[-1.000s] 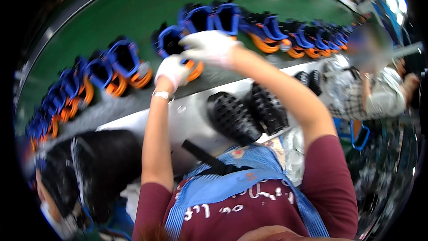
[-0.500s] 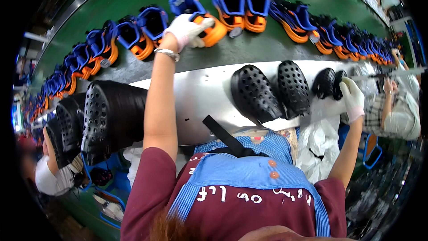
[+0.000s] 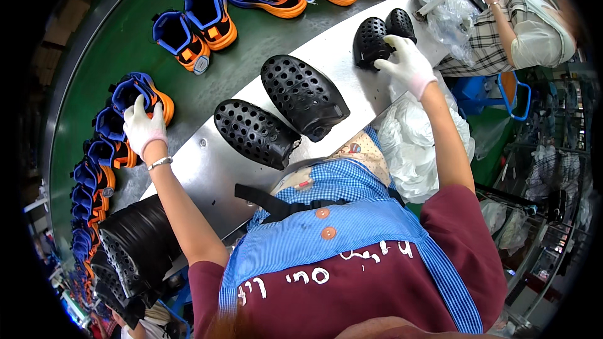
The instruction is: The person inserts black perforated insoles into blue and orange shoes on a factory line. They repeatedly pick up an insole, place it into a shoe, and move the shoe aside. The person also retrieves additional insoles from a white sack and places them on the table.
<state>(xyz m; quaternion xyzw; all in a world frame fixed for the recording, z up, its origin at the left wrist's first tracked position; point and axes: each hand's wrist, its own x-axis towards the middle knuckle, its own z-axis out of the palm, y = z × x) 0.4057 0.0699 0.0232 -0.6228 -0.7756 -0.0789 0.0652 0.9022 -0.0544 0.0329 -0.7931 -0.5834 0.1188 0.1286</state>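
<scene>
My gloved left hand [image 3: 144, 127] grips the heel collar of a blue, black and orange sneaker [image 3: 164, 102] on the green belt at left, thumb and fingers either side of it. My gloved right hand [image 3: 408, 66] has thumb and fingers on the near end of a black perforated shoe form [image 3: 369, 36] on the metal ledge. A smaller-looking black form [image 3: 399, 23] lies just beyond it. Two more black forms [image 3: 303, 91] [image 3: 254, 130] lie side by side on the ledge between my hands, toes pointing away from me.
Sneakers line the green belt [image 3: 188, 103] left and far, including a pair [image 3: 210, 17] ahead. Nested black forms [image 3: 141, 245] stand at lower left. White plastic bags [image 3: 418, 144] hang by the metal ledge [image 3: 210, 157]. A co-worker [image 3: 509, 37] sits at right.
The view has turned to the right. My left hand has moved a sneaker leftward beside others on the belt. My right hand has shifted its touch to the nearer form.
</scene>
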